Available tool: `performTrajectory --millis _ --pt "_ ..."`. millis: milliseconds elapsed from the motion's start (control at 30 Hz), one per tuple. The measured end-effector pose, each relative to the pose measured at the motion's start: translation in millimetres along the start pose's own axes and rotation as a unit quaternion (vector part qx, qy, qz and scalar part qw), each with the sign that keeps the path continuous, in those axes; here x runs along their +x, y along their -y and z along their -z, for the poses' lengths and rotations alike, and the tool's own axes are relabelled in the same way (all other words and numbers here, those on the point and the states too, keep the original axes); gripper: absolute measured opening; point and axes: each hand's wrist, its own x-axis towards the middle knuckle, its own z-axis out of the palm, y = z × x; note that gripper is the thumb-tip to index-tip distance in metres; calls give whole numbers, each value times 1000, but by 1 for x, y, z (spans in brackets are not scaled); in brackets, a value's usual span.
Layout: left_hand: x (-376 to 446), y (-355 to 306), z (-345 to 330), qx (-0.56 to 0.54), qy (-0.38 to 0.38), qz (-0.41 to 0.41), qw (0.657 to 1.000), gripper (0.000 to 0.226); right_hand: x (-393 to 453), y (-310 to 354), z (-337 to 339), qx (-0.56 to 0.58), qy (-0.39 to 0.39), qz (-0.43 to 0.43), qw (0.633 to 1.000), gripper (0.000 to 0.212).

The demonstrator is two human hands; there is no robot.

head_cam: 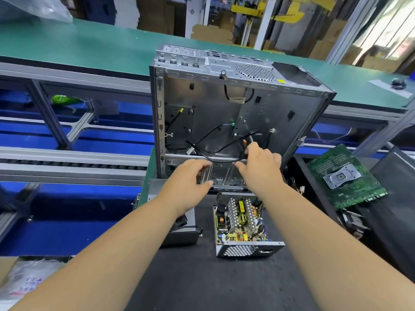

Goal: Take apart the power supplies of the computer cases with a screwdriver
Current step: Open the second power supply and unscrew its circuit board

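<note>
An open grey computer case (pixel 224 104) stands on the black mat, its inside facing me, with loose black cables (pixel 215 140) hanging in it. My left hand (pixel 190 173) reaches to the case's near lower rail, fingers above and thumb below it, loosely spread. My right hand (pixel 260 167) is at the same rail further right, fingers curled over it by the cables, thumb pointing left. An opened power supply (pixel 242 225) with its circuit board exposed lies on the mat just in front of the case. I see no screwdriver.
A green motherboard (pixel 345 176) leans at the right. A black part with a cable (pixel 184 232) lies left of the power supply. A green conveyor belt (pixel 89 48) runs behind the case. A plastic bag (pixel 24 281) lies at the lower left.
</note>
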Motion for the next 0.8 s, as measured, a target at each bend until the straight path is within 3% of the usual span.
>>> performTrajectory --millis 133,233,400,533,667,800 --pt "9 -16 -4 36 -33 -17 999 52 9 -11 -3 -33 4 22 999 28" --pt "15 -22 -9 93 -33 -33 995 58 17 -21 -6 -78 15 42 996 36" --pt "29 -30 -19 211 10 -25 977 76 31 -27 -12 -66 171 66 981 56" --pt "37 -33 -29 312 -41 1 949 73 30 -35 -7 -60 169 127 976 59" --pt "47 -39 -44 370 -62 -7 927 54 24 -58 4 12 146 171 974 55" --pt "57 -46 -57 343 -48 7 938 51 12 -90 16 159 127 203 958 37"
